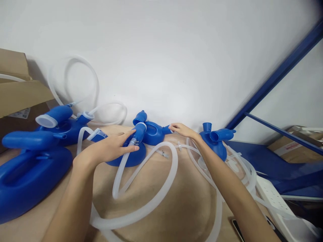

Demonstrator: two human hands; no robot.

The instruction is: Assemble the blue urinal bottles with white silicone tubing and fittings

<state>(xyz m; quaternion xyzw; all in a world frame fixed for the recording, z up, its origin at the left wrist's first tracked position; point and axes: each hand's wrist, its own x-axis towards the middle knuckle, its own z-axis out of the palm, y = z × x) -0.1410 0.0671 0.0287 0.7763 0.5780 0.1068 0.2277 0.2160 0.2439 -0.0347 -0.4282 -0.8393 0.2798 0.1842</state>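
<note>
My left hand (pixel 113 146) reaches over a blue urinal funnel (pixel 139 131) with a white rim, thumb and fingers closed about its narrow lower end, where a clear ribbed hose (pixel 121 171) joins. Beneath it is a rounded blue part (pixel 135 157), partly hidden. To its right a blue urinal bottle (pixel 153 133) with a handle lies on its side against the wall. My right hand (pixel 179 129) is closed at the mouth of this bottle's neck, with fingertips on a whitish edge there. Another small blue funnel (pixel 140 117) stands behind.
More blue urinal bottles stand left (pixel 32 181) and right (pixel 214 144). Clear hoses loop over the brown tabletop (pixel 156 174). An open cardboard box (pixel 22 94) is at far left. At right are a white power strip (pixel 271 191), a phone (pixel 237 228) and a blue metal frame (pixel 282 70).
</note>
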